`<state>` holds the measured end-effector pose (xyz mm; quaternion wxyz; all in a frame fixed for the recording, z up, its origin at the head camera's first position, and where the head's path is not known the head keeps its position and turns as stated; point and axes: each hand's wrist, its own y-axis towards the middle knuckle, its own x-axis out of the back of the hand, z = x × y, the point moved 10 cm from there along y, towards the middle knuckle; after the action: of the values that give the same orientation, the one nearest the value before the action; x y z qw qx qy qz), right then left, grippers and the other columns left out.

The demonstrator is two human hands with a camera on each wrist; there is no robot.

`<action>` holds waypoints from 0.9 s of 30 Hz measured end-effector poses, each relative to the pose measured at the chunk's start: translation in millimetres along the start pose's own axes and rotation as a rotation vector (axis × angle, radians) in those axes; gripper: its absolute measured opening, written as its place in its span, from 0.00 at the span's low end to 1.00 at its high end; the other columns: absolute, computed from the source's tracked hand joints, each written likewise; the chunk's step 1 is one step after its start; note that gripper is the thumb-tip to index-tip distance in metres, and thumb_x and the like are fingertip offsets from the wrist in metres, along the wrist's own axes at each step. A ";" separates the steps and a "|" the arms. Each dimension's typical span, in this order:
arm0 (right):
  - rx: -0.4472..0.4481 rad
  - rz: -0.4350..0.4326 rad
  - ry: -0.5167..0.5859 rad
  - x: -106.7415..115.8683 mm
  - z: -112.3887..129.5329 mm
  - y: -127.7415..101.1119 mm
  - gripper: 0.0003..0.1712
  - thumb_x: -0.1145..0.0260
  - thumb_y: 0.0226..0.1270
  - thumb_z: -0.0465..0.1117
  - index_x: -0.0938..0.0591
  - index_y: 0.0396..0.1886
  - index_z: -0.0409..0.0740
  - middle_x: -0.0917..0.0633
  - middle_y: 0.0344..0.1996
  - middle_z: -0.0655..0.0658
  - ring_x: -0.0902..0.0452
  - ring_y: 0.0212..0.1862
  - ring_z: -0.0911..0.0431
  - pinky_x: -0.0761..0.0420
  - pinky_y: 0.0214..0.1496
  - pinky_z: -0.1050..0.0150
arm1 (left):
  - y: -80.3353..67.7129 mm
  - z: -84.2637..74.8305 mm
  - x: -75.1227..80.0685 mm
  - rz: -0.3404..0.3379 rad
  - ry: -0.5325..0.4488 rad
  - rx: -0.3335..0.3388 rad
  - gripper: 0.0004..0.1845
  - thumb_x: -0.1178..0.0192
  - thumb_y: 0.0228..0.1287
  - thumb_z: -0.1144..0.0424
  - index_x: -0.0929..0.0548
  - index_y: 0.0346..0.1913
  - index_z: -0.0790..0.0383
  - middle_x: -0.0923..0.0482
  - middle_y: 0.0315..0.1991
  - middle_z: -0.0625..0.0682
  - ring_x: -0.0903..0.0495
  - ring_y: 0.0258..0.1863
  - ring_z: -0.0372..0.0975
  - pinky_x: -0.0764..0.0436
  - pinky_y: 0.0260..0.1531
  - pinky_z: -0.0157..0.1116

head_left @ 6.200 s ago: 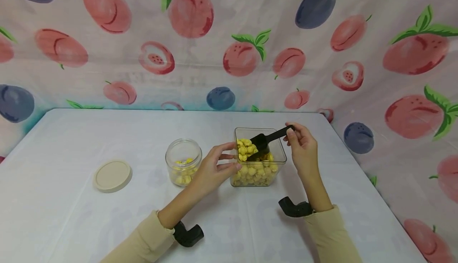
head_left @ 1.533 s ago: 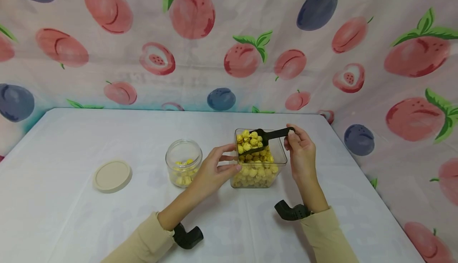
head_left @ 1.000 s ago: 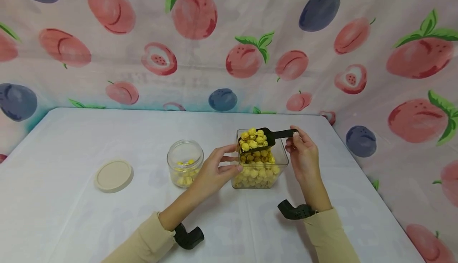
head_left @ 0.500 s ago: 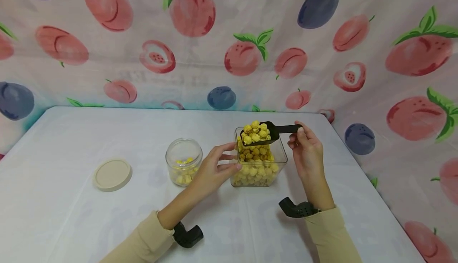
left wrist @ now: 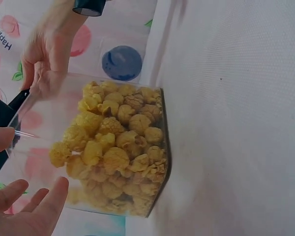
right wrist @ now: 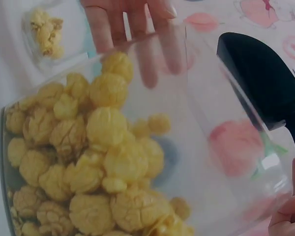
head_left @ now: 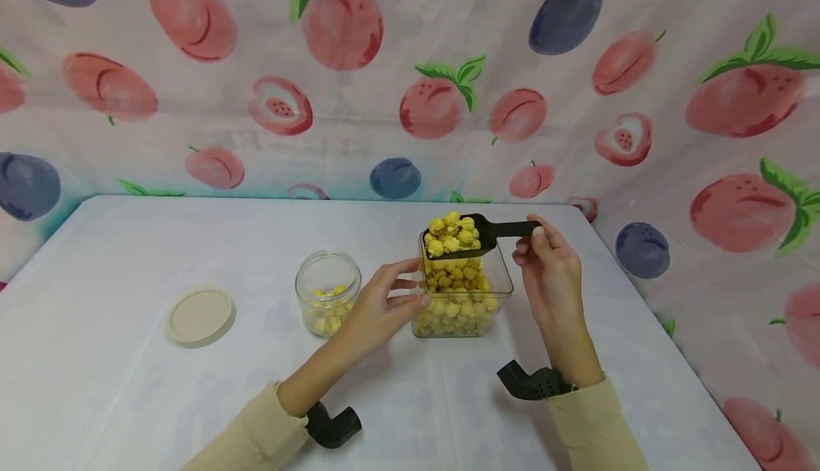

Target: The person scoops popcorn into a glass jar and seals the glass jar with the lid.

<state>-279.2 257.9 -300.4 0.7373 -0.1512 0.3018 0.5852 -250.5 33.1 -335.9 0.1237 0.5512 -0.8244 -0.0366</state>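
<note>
The black scoop (head_left: 470, 237) is a short-handled plastic tool, its bowl heaped with yellow popcorn (head_left: 450, 234) rising above the bowl's edge. It is held roughly level, directly above the open top of the square clear container (head_left: 502, 289), clear of the contents below. The right hand (head_left: 551, 279) pinches the end of the handle between thumb and curled fingers; in the right wrist view only the dark underside of the scoop (right wrist: 265, 83) shows, beyond the container wall.

The square clear container stands on the white-covered table (head_left: 128, 385), right of centre and nearer the far edge than the near one. It is about two-thirds full of the same popcorn. The left hand (head_left: 381, 307) rests against its left wall with fingers extended and relaxed, thumb at the upper edge, steadying it rather than gripping it; the left wrist view shows the fingertips (left wrist: 49, 196) just beside the clear wall.

A round glass jar (head_left: 328, 292) stands open just left of the left hand, with a shallow layer of popcorn in its bottom. Its beige round lid (head_left: 201, 316) lies flat further left, well apart from the jar. A fruit-print cloth (head_left: 410, 72) forms the backdrop behind the far and right edges of the table.
</note>
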 end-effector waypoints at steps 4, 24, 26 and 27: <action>-0.013 0.019 -0.019 -6.7 -2.0 -5.3 0.09 0.42 0.66 0.36 0.20 0.42 0.39 0.22 0.23 0.45 0.28 0.27 0.57 0.25 0.30 0.70 | -4.1 -8.2 3.5 0.000 0.034 -0.038 0.32 0.39 0.62 0.63 0.38 0.68 0.59 0.39 0.65 0.58 0.30 0.59 0.49 0.24 0.57 0.39; -0.080 0.020 -0.067 -28.4 -5.1 -23.5 0.18 0.40 0.65 0.38 0.25 0.52 0.36 0.22 0.29 0.46 0.27 0.30 0.58 0.22 0.33 0.71 | -41.8 -57.2 64.9 -0.183 0.428 -0.316 0.27 0.35 0.55 0.71 0.27 0.59 0.57 0.30 0.59 0.50 0.29 0.58 0.39 0.24 0.56 0.35; -0.083 0.024 -0.066 -30.4 -5.6 -24.7 0.16 0.40 0.65 0.38 0.24 0.51 0.36 0.22 0.29 0.46 0.26 0.30 0.58 0.22 0.34 0.71 | -46.0 -62.5 72.9 -0.212 0.462 -0.372 0.27 0.34 0.53 0.72 0.26 0.59 0.58 0.29 0.58 0.50 0.29 0.58 0.39 0.25 0.57 0.32; -0.084 0.024 -0.066 -31.3 -5.8 -25.4 0.15 0.40 0.65 0.38 0.24 0.49 0.37 0.22 0.29 0.46 0.26 0.30 0.58 0.22 0.34 0.71 | -48.3 -65.2 76.7 -0.225 0.475 -0.400 0.28 0.34 0.52 0.73 0.26 0.58 0.59 0.28 0.58 0.50 0.29 0.58 0.40 0.26 0.57 0.29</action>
<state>-260.7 223.5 -288.7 0.7327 -0.1590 0.2542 0.6110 -218.9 -51.2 -269.9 0.4137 0.5965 -0.6829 -0.0817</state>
